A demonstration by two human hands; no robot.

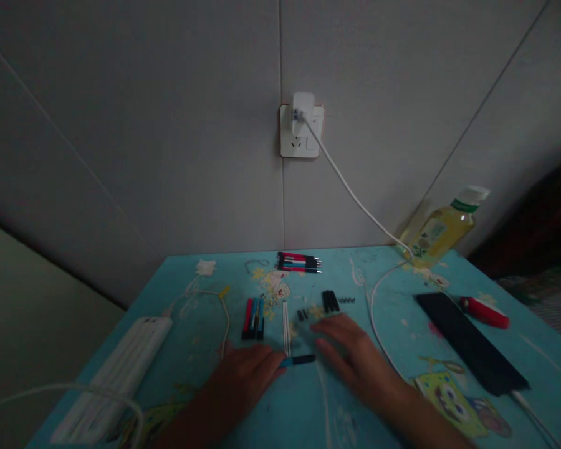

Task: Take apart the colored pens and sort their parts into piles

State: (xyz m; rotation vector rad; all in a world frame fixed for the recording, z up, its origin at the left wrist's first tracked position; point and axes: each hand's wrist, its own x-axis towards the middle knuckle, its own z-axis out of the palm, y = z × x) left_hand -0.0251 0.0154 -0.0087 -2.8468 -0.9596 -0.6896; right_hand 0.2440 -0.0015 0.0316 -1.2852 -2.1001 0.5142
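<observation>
My left hand [249,379] is closed around a blue and black pen barrel [303,360], which points to the right, low over the tabletop. My right hand [355,358] is slightly blurred, thumb and fingers apart, with nothing visible in it. Its fingertips are just right of some small black pen parts [302,315]. Beyond them lie larger black pen pieces [330,301] and a row of small springs [346,300]. Thin white refills [286,327] lie lengthwise between the hands. Left of these, red and blue pen barrels [253,318] lie side by side.
Several pens [299,262] are stacked at the back of the blue table [271,415]. A white power strip [116,374] lies left. On the right are a dark phone [472,343], a red object [485,312] and a bottle [444,227]. A white cable [350,187] hangs from the charger [303,113].
</observation>
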